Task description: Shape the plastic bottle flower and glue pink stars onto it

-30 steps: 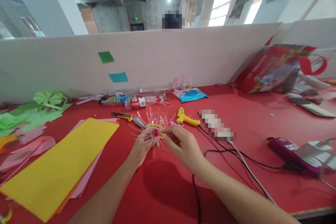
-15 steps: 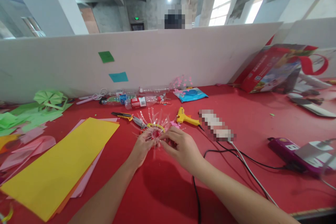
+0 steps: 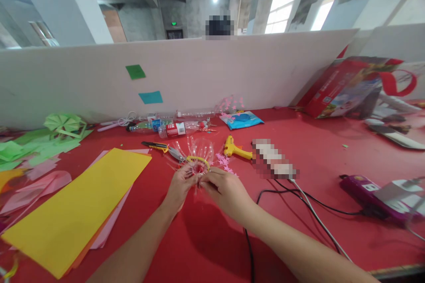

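Between my hands is a clear plastic bottle piece point(image 3: 203, 147) cut into many thin strips that fan outward around a round opening. My left hand point(image 3: 181, 185) grips its left side, fingers closed on the plastic. My right hand point(image 3: 226, 188) pinches at the near right side, where one of the strips appears to be between thumb and fingers; the fingertips partly hide it. Just behind lie scissors point(image 3: 175, 154) with yellow handles, partly covered by the strips. Small pink paper stars point(image 3: 226, 162) lie to the right of the strips.
A yellow glue gun point(image 3: 236, 148) and a pixelated object point(image 3: 272, 159) lie to the right, with cables near my right arm. Yellow paper point(image 3: 79, 208) is at left. Behind are a utility knife point(image 3: 154, 145), plastic bottles point(image 3: 175, 129), a blue packet point(image 3: 241, 119) and a white partition point(image 3: 199, 75).
My right hand has moved slightly left and down, its fingers drawn closer together at the strips. More of the pink stars shows. My left hand keeps its hold.
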`<state>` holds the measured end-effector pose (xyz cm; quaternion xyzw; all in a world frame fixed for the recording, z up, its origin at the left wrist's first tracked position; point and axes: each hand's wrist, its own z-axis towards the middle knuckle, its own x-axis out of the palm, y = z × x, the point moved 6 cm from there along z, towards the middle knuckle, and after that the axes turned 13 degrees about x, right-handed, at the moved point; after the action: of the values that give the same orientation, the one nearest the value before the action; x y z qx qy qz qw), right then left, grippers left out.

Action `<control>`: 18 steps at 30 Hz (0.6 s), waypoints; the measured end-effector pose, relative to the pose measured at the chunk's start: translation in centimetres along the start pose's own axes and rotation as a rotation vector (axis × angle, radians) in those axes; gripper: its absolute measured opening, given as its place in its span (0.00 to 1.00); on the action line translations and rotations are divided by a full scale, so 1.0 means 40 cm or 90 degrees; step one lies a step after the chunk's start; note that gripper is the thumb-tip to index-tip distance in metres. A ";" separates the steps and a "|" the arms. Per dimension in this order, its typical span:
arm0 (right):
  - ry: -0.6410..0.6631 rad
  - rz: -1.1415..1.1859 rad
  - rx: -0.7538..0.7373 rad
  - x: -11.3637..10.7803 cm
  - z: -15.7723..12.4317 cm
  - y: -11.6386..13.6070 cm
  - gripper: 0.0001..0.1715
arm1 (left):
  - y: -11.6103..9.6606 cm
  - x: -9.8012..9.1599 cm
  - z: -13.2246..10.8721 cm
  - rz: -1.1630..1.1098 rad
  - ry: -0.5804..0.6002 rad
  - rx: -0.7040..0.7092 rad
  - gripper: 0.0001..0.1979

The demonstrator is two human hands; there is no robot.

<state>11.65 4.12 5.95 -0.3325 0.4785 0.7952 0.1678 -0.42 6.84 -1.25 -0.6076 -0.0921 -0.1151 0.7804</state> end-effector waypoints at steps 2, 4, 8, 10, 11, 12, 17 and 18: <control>0.013 0.005 0.005 0.003 0.002 -0.001 0.11 | 0.002 0.002 0.000 0.001 0.004 -0.002 0.22; 0.021 0.005 0.007 0.003 0.003 -0.002 0.11 | 0.000 0.005 0.001 -0.001 0.006 -0.005 0.22; 0.011 -0.004 0.004 -0.006 0.002 -0.003 0.09 | -0.013 0.002 0.006 0.000 0.003 0.001 0.19; -0.014 0.006 -0.002 -0.017 0.001 -0.003 0.07 | -0.012 -0.001 0.007 -0.002 -0.002 -0.010 0.18; -0.030 0.014 -0.006 -0.024 0.000 -0.003 0.07 | -0.010 -0.003 0.006 -0.004 -0.007 -0.016 0.18; -0.045 0.022 -0.012 -0.030 0.000 -0.002 0.07 | -0.008 -0.006 0.006 -0.009 -0.015 -0.021 0.18; -0.061 0.041 -0.025 -0.038 -0.003 0.004 0.07 | 0.000 -0.009 0.005 -0.028 -0.016 -0.016 0.20; -0.060 0.040 -0.026 -0.037 -0.004 0.006 0.07 | 0.001 -0.010 0.005 -0.026 -0.011 -0.014 0.20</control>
<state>12.63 3.96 7.07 -0.2828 0.4640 0.8245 0.1579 -0.77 7.07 -1.35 -0.6151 -0.1099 -0.1269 0.7704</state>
